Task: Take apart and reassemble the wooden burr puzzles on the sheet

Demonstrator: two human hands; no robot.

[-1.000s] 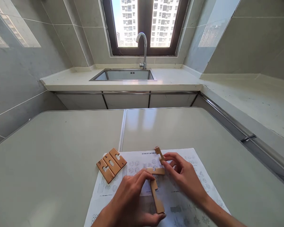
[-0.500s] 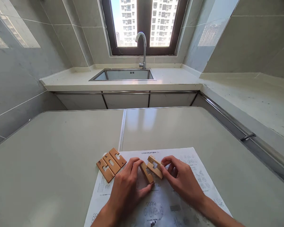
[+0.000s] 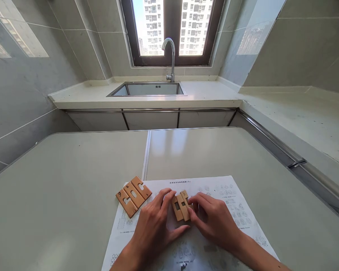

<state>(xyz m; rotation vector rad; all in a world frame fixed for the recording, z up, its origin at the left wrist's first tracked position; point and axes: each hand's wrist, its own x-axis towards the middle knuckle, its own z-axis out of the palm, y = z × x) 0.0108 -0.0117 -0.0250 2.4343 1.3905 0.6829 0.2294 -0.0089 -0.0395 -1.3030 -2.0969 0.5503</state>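
Worktop with a printed sheet. Over it, the left hand curves loosely, thumb and fingers apart; the right hand has a pinching grip. Three numbered tiles lie at the sheet's far left corner. Between the hands are small wooden blocks, the rightmost pinched, apparently to keep them together; their long axis points away, leaning slightly left.
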